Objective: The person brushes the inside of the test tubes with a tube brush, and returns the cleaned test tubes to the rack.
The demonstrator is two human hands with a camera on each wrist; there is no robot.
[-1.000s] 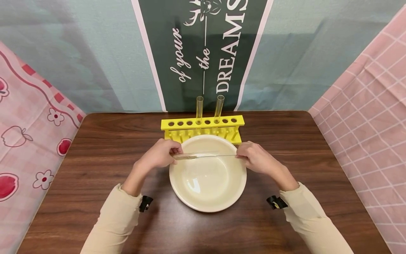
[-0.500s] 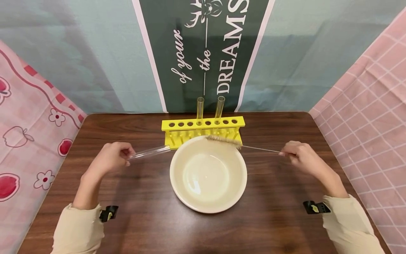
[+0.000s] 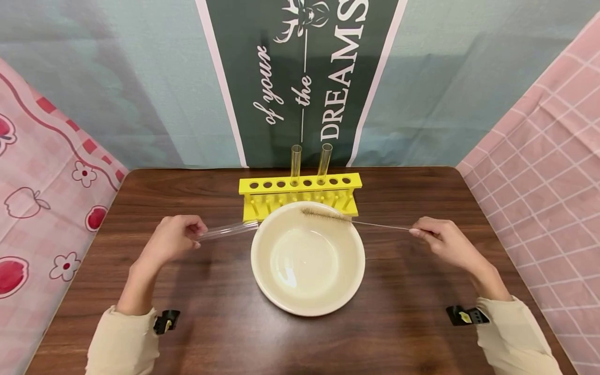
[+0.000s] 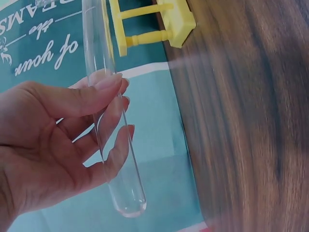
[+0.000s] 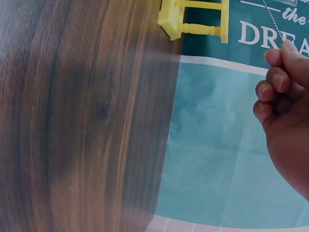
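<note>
My left hand [image 3: 178,237] grips a clear glass test tube [image 3: 229,229] near its rounded end, thumb and fingers round it. The tube points right, its far end at the left rim of the cream basin [image 3: 262,271]. In the left wrist view the closed bottom of the test tube [image 4: 129,205] hangs past the fingers. My right hand [image 3: 442,237] pinches the thin wire handle of a test tube brush [image 3: 325,214]. The brush's tan bristles overlap the basin's upper inside. In the right wrist view the twisted wire [image 5: 273,21] runs up from the thumb and forefinger.
Behind the basin stands a yellow test tube rack [image 3: 300,183] with two glass tubes [image 3: 296,164] upright in it. All this is on a dark wood table [image 3: 398,333]. Patterned cloths [image 3: 51,208] hang at the sides and back.
The hands have moved apart from over the basin, and the brush has come out of the tube. Since half a second ago, the left hand has shifted slightly right and the brush has lowered a little.
</note>
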